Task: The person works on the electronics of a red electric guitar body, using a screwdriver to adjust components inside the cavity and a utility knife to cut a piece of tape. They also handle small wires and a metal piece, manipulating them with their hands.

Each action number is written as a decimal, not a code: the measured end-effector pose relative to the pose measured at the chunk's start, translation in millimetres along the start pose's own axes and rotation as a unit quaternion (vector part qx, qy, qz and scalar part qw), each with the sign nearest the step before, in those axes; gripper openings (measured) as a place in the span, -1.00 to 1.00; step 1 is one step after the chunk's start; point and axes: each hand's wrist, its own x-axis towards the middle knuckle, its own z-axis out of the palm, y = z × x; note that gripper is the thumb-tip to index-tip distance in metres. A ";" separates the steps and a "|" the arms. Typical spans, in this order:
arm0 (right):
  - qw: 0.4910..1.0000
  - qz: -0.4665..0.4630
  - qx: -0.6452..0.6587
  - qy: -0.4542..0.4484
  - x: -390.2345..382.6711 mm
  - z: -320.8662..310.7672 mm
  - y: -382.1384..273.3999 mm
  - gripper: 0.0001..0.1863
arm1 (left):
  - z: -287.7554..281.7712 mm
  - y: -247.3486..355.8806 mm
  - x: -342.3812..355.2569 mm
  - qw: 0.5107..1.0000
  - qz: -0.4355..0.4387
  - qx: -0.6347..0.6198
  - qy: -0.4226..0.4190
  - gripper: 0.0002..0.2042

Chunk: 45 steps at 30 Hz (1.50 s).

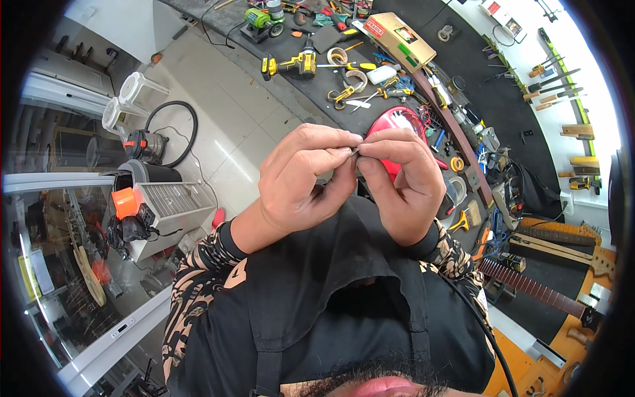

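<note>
Head view showed the left hand (301,178) and right hand (405,182) meeting, fingers (334,156) pinched narrow on a tiny slender piece (355,151) above the black apron (291,271). Steady, light pressure seemed wise; working over the counter (314,87) would have made any drop easier to find.

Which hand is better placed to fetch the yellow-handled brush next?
Probably the right hand: it is nearer the brush, which lies on that side; the left hand is farther. Both pinch at a tiny thin piece, so the left should hold it.
</note>
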 end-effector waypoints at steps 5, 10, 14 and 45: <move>1.000 -0.006 -0.015 -0.004 0.2 -0.8 -1.2 -0.73 | -0.1 -0.2 0.2 1.000 0.002 0.004 0.001 -0.68; 1.000 -0.014 -0.021 -0.005 0.3 0.0 -1.4 -0.72 | -1.5 0.4 -0.6 1.000 -0.002 0.007 0.000 -0.68; 0.999 -0.031 -0.034 -0.007 2.7 -1.1 0.7 -0.72 | -1.9 1.8 -1.1 0.999 -0.031 -0.008 -0.003 -0.69; 0.993 0.109 0.027 -0.041 8.8 -5.3 9.7 -0.83 | -13.7 0.7 0.2 0.939 -0.306 -0.149 -0.047 -0.76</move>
